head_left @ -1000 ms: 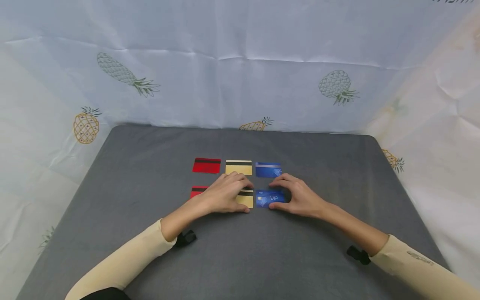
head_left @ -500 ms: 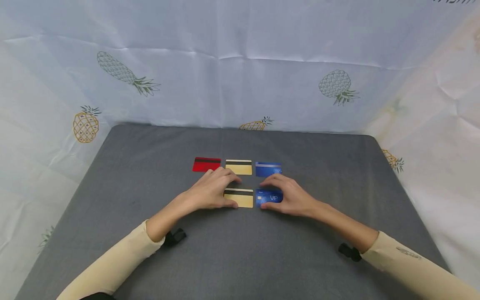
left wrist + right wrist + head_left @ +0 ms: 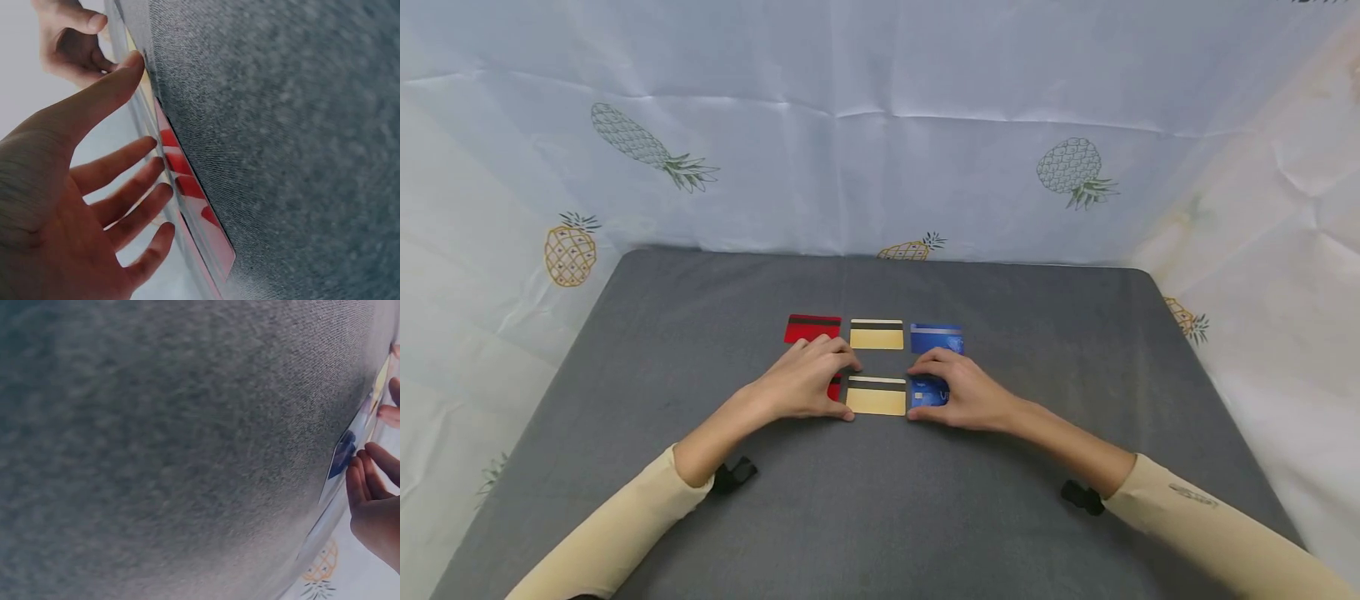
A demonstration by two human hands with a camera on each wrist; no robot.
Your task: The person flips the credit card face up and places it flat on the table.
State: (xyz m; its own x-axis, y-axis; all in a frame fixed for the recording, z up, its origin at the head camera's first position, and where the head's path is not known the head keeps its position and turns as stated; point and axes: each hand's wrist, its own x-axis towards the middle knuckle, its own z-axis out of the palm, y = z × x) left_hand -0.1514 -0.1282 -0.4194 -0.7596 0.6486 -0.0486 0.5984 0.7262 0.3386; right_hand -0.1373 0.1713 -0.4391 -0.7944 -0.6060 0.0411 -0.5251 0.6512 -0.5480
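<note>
Six-card layout aside, the front row holds a red card [image 3: 834,388], a gold card [image 3: 877,397] with a dark stripe, and a blue VIP card [image 3: 927,392]. My left hand [image 3: 805,379] hovers over the red card and hides most of it. Its thumb and fingers are spread, reaching toward the gold card's left edge. In the left wrist view the red card [image 3: 194,200] lies below the relaxed fingers. My right hand [image 3: 966,392] arches over the blue card's right part, thumb near its front edge, fingers beyond its back edge. Neither hand grips a card.
Behind them lies a second row: a red card [image 3: 812,327], a gold card [image 3: 877,334] and a blue card [image 3: 937,338]. All rest on a grey cloth-covered table [image 3: 880,517]. A pineapple-print curtain [image 3: 850,167] stands behind the table's far edge.
My left hand has slid left, off the gold card and over the front red card. The right hand has shifted left over the blue VIP card. The cards lie where they were.
</note>
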